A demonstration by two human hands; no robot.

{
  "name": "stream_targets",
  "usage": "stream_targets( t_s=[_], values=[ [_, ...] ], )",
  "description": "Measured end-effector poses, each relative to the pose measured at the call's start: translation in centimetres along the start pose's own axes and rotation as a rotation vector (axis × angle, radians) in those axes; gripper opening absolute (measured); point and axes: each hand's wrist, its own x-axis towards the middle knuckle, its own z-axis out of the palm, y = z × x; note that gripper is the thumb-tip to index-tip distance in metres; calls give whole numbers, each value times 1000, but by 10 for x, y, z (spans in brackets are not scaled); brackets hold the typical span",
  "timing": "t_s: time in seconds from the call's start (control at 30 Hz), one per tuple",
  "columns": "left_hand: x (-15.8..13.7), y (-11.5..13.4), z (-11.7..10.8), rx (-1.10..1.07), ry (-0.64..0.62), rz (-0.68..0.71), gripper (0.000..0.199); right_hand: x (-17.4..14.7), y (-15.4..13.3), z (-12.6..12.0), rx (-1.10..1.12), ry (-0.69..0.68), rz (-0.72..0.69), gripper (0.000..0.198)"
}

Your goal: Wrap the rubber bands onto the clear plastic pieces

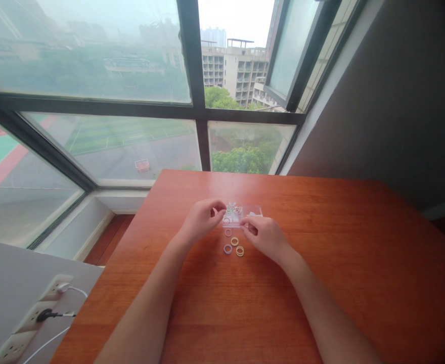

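A small clear plastic box (238,225) lies on the table between my hands, with several small ring-like pieces in its left part. At its left side is my left hand (202,218), fingers curled and tips pinched together by the box edge. My right hand (266,236) reaches over the front right of the box, thumb and forefinger close together; what either pinch holds is too small to make out. Nearer to me lie a pink ring (228,229), a yellow ring (234,238), a purple ring (224,249) and more yellow rings (239,256).
The reddish-brown wooden table (237,313) extends to the right and towards me. Beyond its far edge stand dark-framed windows (202,116), one pane tilted outward. Low on the left wall, plugs and white cords hang from a socket row (31,318).
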Motion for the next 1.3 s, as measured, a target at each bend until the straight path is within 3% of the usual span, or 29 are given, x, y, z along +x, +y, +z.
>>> stream_targets(
  t_s=[0.27,0.5,0.63,0.8,1.07,1.3],
  values=[
    [0,-1,-2,10,5,-11,14,-5,-24,25,-153,-136,-38,16],
    [-1,0,-2,11,-10,-28,14,-6,-28,17,-388,-225,-60,23],
    [-1,0,-2,-7,-27,-38,15,-6,-29,16,-395,-233,-28,22],
    [0,1,0,-28,-50,-53,15,-3,-22,17,-258,-122,36,15],
    [0,17,6,-198,-117,-87,22,-1,-11,12,-29,274,21,13],
    [0,25,18,-347,-164,-111,26,-2,-10,12,11,342,-22,14]
  ],
)
